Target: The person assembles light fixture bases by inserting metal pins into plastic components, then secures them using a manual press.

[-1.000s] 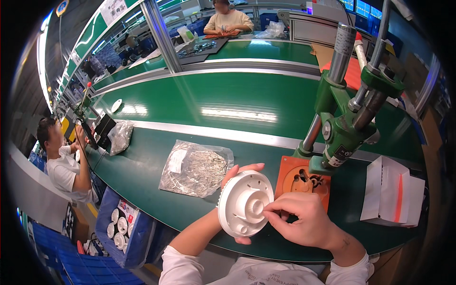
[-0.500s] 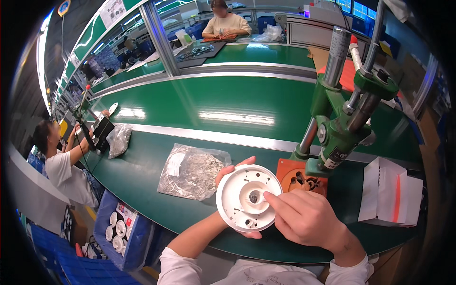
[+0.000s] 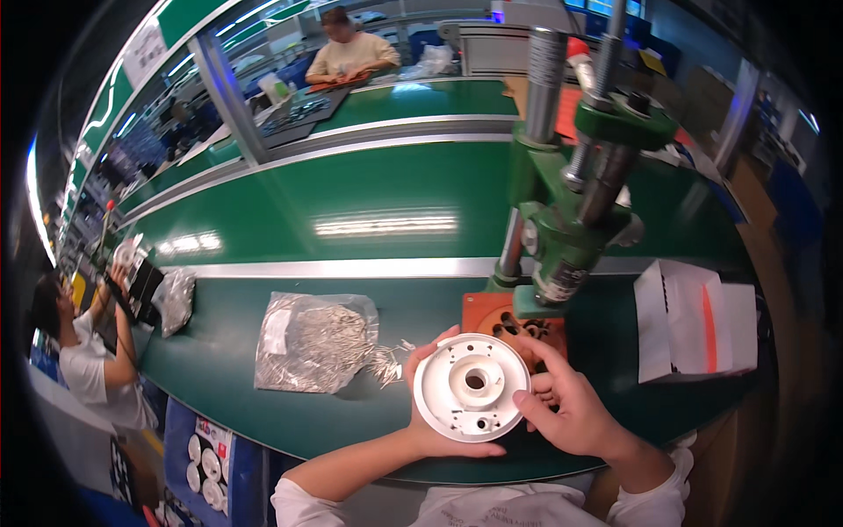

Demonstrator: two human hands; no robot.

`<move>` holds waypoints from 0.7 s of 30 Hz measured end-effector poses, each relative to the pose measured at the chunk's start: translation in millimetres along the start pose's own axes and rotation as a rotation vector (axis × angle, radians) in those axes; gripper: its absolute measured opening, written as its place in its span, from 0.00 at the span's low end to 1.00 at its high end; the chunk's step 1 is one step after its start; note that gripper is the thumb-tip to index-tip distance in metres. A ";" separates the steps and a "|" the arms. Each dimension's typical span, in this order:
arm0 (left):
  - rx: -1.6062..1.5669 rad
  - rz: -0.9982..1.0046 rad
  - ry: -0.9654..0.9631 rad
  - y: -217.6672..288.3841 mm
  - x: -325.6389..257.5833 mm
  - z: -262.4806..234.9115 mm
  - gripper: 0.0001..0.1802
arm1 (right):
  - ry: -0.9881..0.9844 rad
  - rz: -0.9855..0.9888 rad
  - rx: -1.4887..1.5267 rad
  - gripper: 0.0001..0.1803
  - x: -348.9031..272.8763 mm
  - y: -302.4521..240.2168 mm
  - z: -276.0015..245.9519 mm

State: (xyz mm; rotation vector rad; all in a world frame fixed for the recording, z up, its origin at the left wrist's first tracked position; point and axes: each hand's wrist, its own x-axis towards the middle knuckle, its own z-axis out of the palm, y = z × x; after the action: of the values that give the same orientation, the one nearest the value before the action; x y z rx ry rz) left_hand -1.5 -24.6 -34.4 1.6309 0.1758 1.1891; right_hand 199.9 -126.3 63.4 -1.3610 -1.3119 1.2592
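Note:
A white round plastic housing (image 3: 439, 397) faces up, with a raised ring round a dark centre hole and several small holes in its flat face. My left hand (image 3: 430, 442) cups it from the left and below, closed round its edge. At the right rim is my right hand (image 3: 575, 415), its thumb on the edge, index finger stretched along the far side and other fingers curled. What those curled fingers hold, if anything, is hidden. Just beyond the housing stands a green hand press (image 3: 562, 241) over an orange base plate (image 3: 477, 309).
Left of my hands lies a clear bag of thin metal pins (image 3: 323, 342), with loose pins (image 3: 384, 364) beside it. An open white box (image 3: 674, 327) stands at right. A blue bin (image 3: 178, 443) holds several white housings at lower left. Two people work at far left and back.
My right fingers have moved from the housing's central ring to its right rim. The head view has shifted, and the loose pins beside the bag now show.

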 end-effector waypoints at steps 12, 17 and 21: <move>0.533 -0.057 -0.262 -2.1 13.7 -7.4 0.75 | 0.076 -0.090 0.012 0.24 10.1 47.8 -47.6; 0.647 -0.117 -0.308 3.5 25.3 -5.8 0.75 | -0.004 -0.015 -0.124 0.24 28.9 32.7 -56.3; 0.557 -0.193 -0.221 -6.4 32.0 -1.8 0.73 | 0.185 -0.302 -0.312 0.18 46.8 58.1 -63.8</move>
State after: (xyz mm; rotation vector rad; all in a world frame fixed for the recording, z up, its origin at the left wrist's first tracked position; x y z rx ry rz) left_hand 15.5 -0.6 -20.3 2.1576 0.5482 0.8425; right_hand 268.9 -81.0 10.2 -1.3885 -1.5569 0.7300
